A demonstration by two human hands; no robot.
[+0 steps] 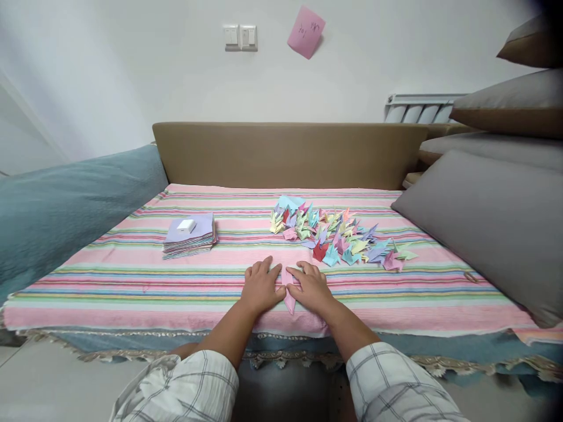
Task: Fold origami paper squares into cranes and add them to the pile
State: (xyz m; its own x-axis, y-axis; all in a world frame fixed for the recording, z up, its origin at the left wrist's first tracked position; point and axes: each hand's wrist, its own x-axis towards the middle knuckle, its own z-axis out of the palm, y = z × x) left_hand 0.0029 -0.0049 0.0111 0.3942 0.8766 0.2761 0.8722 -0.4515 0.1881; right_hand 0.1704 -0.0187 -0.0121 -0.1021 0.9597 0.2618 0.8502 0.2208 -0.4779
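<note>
A narrow folded strip of pink paper with a pointed near end lies on the striped cloth in front of me. My left hand rests at its left side, fingers spread and thumb tip touching the paper. From the other side, my right hand lies with its fingers apart and its thumb tip on the paper too. Parts of the strip are covered by the thumbs. Just beyond my right hand is a pile of many-coloured folded paper cranes, with a light blue sheet at its back.
A stack of square coloured paper sits at the left, topped by a small white block. Grey cushions line the right side. The sofa backrest closes off the rear, and a blue armrest bounds the left.
</note>
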